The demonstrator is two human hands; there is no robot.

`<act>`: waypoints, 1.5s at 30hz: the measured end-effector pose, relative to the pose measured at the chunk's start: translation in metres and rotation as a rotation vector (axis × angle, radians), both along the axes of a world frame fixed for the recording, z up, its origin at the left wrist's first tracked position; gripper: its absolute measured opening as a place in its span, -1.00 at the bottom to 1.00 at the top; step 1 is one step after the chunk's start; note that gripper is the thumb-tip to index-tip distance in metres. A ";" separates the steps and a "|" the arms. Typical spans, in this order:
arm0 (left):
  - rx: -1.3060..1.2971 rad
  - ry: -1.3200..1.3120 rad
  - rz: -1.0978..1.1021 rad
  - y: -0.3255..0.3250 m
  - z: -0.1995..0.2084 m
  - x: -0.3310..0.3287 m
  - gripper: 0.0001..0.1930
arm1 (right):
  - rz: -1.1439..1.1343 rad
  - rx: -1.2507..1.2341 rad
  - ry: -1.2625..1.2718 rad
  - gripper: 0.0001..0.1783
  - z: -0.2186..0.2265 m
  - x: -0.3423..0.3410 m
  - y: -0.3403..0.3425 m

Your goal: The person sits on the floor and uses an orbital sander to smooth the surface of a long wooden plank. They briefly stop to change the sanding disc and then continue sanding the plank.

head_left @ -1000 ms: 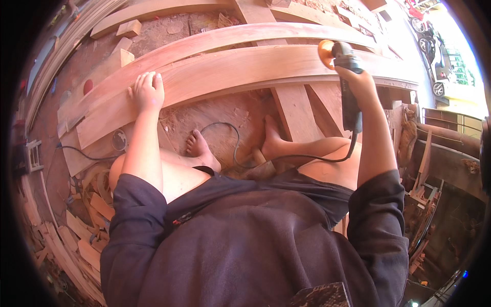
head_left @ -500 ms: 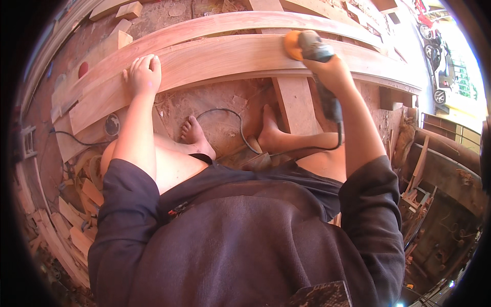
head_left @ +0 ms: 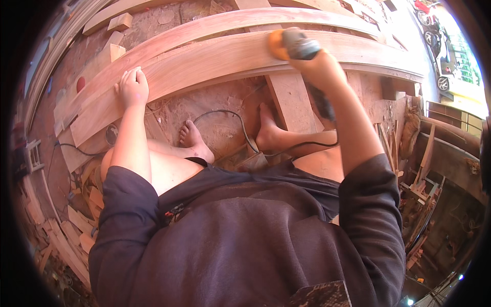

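Observation:
My right hand [head_left: 318,67] is closed around the body of an angle grinder [head_left: 300,45] with an orange disc [head_left: 277,44]. The disc rests against the upper face of a long reddish-brown wooden plank [head_left: 220,59], right of its middle. Near the plank's left end my left hand [head_left: 134,88] lies across it, fingers pressed together and curled at its far edge. A black cord [head_left: 232,112] loops from the grinder past my bare feet. My hand and forearm cover part of the grinder's body.
A second curved plank [head_left: 204,25] lies just beyond the first. A crossbeam [head_left: 291,102] runs beneath them towards me. Offcuts [head_left: 76,220] are heaped at the left, wood scraps [head_left: 422,189] at the right. Beyond the right edge stand parked motorbikes [head_left: 434,41].
The grinder and my right hand have moved left along the plank. My left hand appears a little further left and lower in view, which has itself shifted slightly.

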State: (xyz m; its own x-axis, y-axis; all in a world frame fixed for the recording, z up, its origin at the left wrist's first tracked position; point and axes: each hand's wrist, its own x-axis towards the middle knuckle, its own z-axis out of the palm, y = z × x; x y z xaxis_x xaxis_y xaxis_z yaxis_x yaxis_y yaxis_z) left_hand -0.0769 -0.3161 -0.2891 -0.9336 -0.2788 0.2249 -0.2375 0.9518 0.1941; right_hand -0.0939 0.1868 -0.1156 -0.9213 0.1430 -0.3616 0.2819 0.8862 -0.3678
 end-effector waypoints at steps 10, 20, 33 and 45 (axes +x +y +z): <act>-0.026 0.006 0.004 0.006 -0.001 -0.003 -0.61 | -0.162 -0.134 0.283 -0.36 -0.018 -0.020 0.130; -0.005 -0.011 -0.021 -0.007 -0.008 -0.005 -0.58 | 0.135 0.011 0.008 -0.28 -0.002 0.012 -0.099; -0.021 -0.027 0.013 -0.002 -0.003 0.000 -0.58 | -0.171 -0.023 0.112 -0.38 -0.010 -0.036 0.101; -0.031 -0.051 0.027 -0.003 -0.003 -0.005 -0.58 | -0.021 0.047 -0.089 -0.20 0.005 -0.014 -0.041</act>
State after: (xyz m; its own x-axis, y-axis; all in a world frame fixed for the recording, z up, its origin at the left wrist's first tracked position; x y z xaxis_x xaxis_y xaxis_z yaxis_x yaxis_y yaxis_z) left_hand -0.0816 -0.3192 -0.2918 -0.9364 -0.2972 0.1866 -0.2715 0.9505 0.1513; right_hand -0.1076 0.1458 -0.1110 -0.8822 0.1807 -0.4348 0.3306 0.8953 -0.2986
